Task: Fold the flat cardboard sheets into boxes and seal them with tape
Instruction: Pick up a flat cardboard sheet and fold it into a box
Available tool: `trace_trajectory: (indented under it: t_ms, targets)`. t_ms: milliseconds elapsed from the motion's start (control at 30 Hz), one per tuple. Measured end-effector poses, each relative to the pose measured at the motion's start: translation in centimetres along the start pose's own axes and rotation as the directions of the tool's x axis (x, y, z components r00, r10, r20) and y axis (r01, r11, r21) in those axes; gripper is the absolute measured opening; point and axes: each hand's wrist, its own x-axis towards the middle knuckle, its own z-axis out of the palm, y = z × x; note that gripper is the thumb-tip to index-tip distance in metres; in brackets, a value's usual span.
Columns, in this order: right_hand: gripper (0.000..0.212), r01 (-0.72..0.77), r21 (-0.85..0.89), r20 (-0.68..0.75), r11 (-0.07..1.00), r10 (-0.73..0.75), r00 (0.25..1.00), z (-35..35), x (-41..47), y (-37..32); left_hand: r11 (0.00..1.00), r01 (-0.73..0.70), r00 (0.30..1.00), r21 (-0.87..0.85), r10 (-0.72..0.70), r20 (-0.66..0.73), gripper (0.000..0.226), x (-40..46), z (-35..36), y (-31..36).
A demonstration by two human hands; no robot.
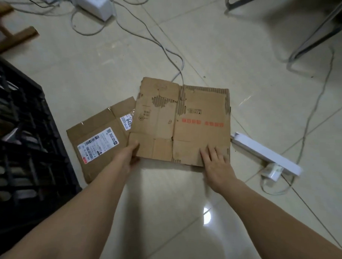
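Observation:
A worn, flattened cardboard box with red printed marks and torn patches lies on the tiled floor in the middle of the view. My left hand grips its near left corner, thumb on top and fingers under the edge. My right hand presses flat on its near right flap, fingers straight. A second flat cardboard sheet with a white shipping label lies to the left, partly under the first one. No tape is in view.
A black plastic crate stands at the left. A white power strip with a plug lies right of the cardboard, another power strip at the top. Cables run across the floor. A wooden leg and metal chair legs stand behind.

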Motion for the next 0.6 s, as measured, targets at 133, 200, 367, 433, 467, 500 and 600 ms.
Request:
trace_trajectory:
  t_ms: [133,200,367,433,467,500,600]
  targets:
    - [0.087,-0.031,-0.01,-0.077,0.999,0.03,0.997,-1.3,0.4,-0.4,0.986,0.022,0.995,-0.167,-0.005,0.098,0.004,-1.1,0.7,0.7]
    - [0.092,-0.04,-0.02,-0.125,0.999,0.037,0.991,-2.6,0.4,-0.5,0.977,0.006,0.991,-0.212,0.022,0.13,0.004,-2.6,1.2,1.8]
    - [0.086,0.034,0.048,-0.185,0.998,-0.024,0.983,-9.2,-2.5,-0.4,0.965,-0.081,0.991,-0.25,0.106,0.087,0.01,-10.0,1.5,5.4]
    - [0.084,0.077,0.131,-0.175,0.988,-0.053,0.983,-13.6,-5.1,-0.1,0.97,-0.086,0.993,-0.228,0.103,0.064,0.009,-14.8,0.9,7.5]
    - [0.08,0.103,0.164,-0.171,0.981,-0.075,0.982,-16.0,-6.7,0.0,0.969,-0.088,0.993,-0.232,0.102,0.051,0.008,-17.4,0.4,8.7]
    - [0.075,0.133,0.184,-0.177,0.974,-0.1,0.979,-18.6,-8.3,0.0,0.964,-0.093,0.994,-0.248,0.104,0.035,0.007,-20.1,-0.1,10.0]
    - [0.058,0.215,0.226,-0.23,0.95,-0.163,0.959,-26.6,-13.7,-0.2,0.953,-0.141,0.988,-0.268,0.152,0.024,0.016,-29.5,-1.2,14.8]
